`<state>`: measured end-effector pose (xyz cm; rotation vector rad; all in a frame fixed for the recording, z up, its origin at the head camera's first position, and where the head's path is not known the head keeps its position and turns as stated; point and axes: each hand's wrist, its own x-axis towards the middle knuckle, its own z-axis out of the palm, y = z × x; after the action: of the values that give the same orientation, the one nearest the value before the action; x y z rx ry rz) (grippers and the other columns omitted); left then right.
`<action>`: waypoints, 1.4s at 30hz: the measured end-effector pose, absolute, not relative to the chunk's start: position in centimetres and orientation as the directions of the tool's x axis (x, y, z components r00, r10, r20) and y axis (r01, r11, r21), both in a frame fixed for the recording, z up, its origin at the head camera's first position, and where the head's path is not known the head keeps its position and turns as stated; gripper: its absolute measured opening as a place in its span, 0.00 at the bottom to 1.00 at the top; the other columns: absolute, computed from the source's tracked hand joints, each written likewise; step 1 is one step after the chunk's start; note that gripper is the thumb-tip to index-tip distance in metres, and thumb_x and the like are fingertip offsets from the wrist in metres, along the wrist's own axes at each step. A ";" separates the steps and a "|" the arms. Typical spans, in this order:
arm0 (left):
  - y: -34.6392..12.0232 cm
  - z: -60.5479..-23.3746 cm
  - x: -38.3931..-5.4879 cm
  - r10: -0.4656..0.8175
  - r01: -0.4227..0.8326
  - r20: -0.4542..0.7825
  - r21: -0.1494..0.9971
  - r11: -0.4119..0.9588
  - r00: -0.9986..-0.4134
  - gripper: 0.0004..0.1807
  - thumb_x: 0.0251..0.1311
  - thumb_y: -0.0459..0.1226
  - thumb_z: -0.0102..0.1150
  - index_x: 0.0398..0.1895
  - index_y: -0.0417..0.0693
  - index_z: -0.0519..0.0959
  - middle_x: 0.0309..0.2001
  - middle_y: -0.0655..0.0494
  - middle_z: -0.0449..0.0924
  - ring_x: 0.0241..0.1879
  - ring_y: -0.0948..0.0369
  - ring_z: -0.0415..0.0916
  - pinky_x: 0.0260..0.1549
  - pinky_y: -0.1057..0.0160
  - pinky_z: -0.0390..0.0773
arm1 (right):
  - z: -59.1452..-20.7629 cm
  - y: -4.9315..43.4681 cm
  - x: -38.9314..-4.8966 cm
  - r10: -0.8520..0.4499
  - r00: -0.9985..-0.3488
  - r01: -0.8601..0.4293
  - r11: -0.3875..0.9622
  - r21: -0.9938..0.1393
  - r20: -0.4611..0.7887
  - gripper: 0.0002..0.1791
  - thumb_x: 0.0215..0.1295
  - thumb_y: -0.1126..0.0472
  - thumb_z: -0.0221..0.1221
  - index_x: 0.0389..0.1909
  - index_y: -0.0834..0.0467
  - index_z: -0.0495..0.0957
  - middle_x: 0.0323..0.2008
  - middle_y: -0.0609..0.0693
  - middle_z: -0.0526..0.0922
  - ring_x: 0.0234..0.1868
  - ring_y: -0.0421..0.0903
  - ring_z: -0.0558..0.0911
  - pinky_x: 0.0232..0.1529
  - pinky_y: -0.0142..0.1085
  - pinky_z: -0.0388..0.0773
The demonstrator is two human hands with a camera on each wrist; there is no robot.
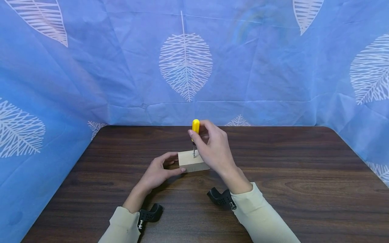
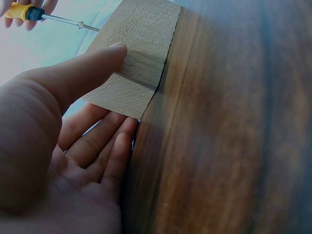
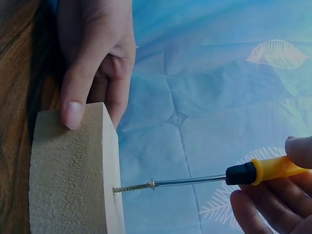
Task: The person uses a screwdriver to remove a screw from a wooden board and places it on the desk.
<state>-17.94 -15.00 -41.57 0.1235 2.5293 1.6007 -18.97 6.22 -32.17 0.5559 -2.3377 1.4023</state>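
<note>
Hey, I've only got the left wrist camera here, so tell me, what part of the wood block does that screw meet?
Observer: The head view shows the screw on the top face of the wooden block.
Operator: My picture looks tipped over. How does the screwdriver stand?
Observer: Roughly upright in the head view, where the right hand grips its handle above the block.
Operator: And that pale blur behind it?
Observer: The head view shows a blue cloth printed with white leaf shapes.

Block point(image 3: 70, 175) partly outside right-wrist view
</note>
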 end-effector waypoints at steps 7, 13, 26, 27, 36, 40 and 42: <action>-14.9 -41.5 -17.9 0.139 -0.018 -0.086 0.904 0.427 -0.987 0.32 0.65 0.45 0.78 0.71 0.56 0.79 0.67 0.53 0.83 0.70 0.47 0.78 0.72 0.38 0.75 | -32.0 6.3 -18.9 -0.155 -0.867 -0.496 0.361 -0.789 0.474 0.14 0.77 0.59 0.66 0.56 0.58 0.76 0.45 0.52 0.91 0.44 0.45 0.90 0.53 0.41 0.89; -15.0 -41.6 -17.9 0.146 -0.009 -0.078 0.906 0.424 -0.986 0.32 0.64 0.44 0.78 0.71 0.55 0.80 0.67 0.53 0.83 0.70 0.47 0.78 0.72 0.39 0.75 | -32.0 6.3 -18.9 -0.157 -0.870 -0.492 0.352 -0.796 0.468 0.12 0.77 0.60 0.64 0.55 0.58 0.77 0.45 0.52 0.91 0.46 0.45 0.90 0.55 0.41 0.89; -14.9 -41.5 -18.0 0.155 -0.009 -0.082 0.905 0.425 -0.984 0.32 0.65 0.46 0.77 0.71 0.56 0.79 0.68 0.53 0.82 0.70 0.47 0.78 0.72 0.38 0.75 | -31.7 6.5 -18.6 -0.156 -0.847 -0.523 0.419 -0.742 0.508 0.12 0.73 0.58 0.70 0.53 0.56 0.85 0.46 0.50 0.89 0.44 0.45 0.89 0.49 0.39 0.90; -14.9 -41.5 -18.0 0.154 -0.009 -0.082 0.905 0.426 -0.985 0.32 0.65 0.46 0.77 0.72 0.56 0.79 0.68 0.53 0.82 0.70 0.47 0.78 0.72 0.38 0.75 | -31.6 6.5 -18.6 -0.163 -0.851 -0.519 0.411 -0.750 0.500 0.12 0.74 0.59 0.69 0.55 0.56 0.85 0.47 0.50 0.89 0.45 0.45 0.89 0.51 0.39 0.90; -15.0 -41.6 -17.9 0.154 -0.010 -0.083 0.905 0.425 -0.985 0.33 0.65 0.46 0.77 0.72 0.57 0.79 0.68 0.53 0.83 0.70 0.48 0.79 0.71 0.38 0.75 | -31.6 6.3 -18.6 -0.155 -0.878 -0.477 0.372 -0.797 0.453 0.18 0.75 0.58 0.66 0.60 0.56 0.76 0.49 0.51 0.89 0.47 0.45 0.88 0.54 0.43 0.88; -15.0 -41.6 -18.0 0.154 -0.010 -0.083 0.905 0.426 -0.985 0.33 0.65 0.46 0.78 0.72 0.57 0.79 0.68 0.53 0.83 0.70 0.48 0.78 0.71 0.38 0.75 | -31.7 6.3 -18.6 -0.165 -0.869 -0.494 0.363 -0.790 0.467 0.15 0.76 0.61 0.66 0.59 0.57 0.77 0.49 0.51 0.89 0.50 0.45 0.89 0.54 0.40 0.89; -14.9 -41.6 -18.0 0.155 -0.007 -0.081 0.904 0.428 -0.985 0.32 0.64 0.46 0.78 0.72 0.57 0.79 0.68 0.53 0.83 0.69 0.48 0.78 0.71 0.38 0.75 | -31.6 6.3 -18.6 -0.177 -0.864 -0.503 0.359 -0.786 0.472 0.15 0.77 0.62 0.65 0.60 0.57 0.78 0.49 0.52 0.90 0.50 0.45 0.89 0.54 0.38 0.89</action>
<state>-17.99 -14.94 -41.64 0.1311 2.5236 1.5975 -18.60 6.32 -31.62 0.6016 -2.3194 1.5067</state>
